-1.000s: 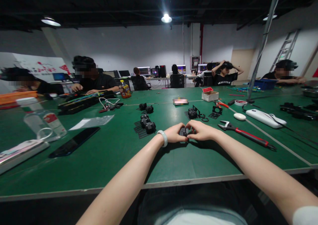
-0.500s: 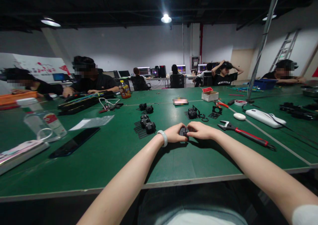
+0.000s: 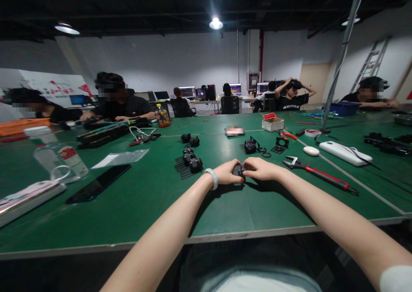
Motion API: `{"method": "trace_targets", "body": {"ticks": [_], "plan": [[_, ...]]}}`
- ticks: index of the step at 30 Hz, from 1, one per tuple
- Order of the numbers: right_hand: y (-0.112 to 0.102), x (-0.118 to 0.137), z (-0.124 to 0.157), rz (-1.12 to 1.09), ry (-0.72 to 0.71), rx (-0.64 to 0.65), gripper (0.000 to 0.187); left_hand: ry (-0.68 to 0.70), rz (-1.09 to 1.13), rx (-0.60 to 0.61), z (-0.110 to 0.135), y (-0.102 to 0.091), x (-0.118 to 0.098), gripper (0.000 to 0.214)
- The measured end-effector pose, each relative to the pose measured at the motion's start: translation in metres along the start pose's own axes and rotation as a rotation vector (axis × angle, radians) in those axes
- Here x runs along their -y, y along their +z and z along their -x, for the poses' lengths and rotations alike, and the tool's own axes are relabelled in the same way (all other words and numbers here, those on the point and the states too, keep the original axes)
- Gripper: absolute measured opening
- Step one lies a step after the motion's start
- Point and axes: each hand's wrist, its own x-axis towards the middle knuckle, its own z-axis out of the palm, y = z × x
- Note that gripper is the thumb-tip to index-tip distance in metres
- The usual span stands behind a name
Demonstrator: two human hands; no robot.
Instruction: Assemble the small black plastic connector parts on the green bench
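"Where's the small black part?"

"Between the two hands, a little in from the middle of the counter's front edge."

"How are the fingers?"

"The left hand, below a pale bangle, has its fingers grasping the part. The right hand has bent fingers against its other side; whether they grip, I can't tell."

"And around them?"

"Black components just left of the left hand, an adjustable wrench right of the right one, and a dark smartphone well left, near the front edge."
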Motion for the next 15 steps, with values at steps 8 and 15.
{"method": "trace_targets", "body": {"ticks": [8,15], "plan": [[-0.0046,0.0038,0.0031,0.005,0.006,-0.046,0.033,0.002,-0.024,-0.005,-0.0018,0.0021,0.0047,0.047],[-0.0069,0.0091,0.0038,-0.002,-0.039,-0.084,0.043,0.006,-0.043,-0.013,-0.0028,0.002,0.0065,0.049]]}}
